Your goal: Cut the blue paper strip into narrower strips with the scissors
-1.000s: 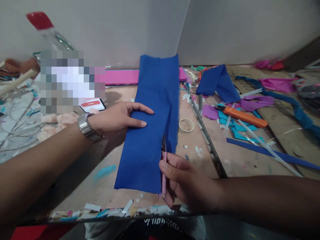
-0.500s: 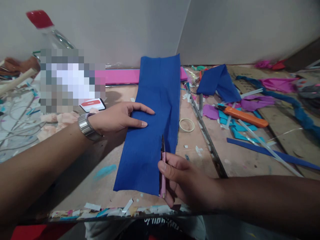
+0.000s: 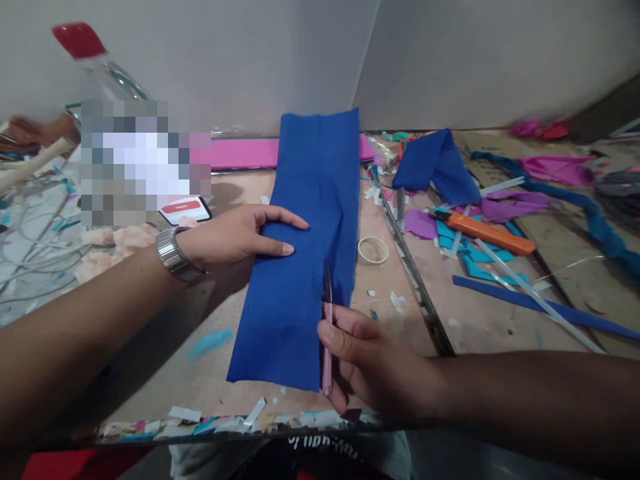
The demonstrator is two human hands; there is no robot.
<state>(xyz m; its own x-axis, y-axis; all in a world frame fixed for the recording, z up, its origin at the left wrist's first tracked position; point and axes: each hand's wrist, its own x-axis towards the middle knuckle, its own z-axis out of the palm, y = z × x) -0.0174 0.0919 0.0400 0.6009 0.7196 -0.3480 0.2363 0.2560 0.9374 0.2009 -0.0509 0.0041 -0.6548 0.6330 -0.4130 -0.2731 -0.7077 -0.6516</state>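
Scissors [image 3: 329, 311] nudged | pointing away | blue sheet [image 3: 287, 300]: long axis near-to-far

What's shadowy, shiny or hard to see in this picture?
In the head view, a blocky mosaic hides an area beyond the watch, which gleams; a shadow darkens the table below the left arm; the scissors have dark blades against blue cloth.

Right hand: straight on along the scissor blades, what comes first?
The right hand, scissors leading, would likely meet the blue sheet just ahead of the blades; exact depth is unclear.
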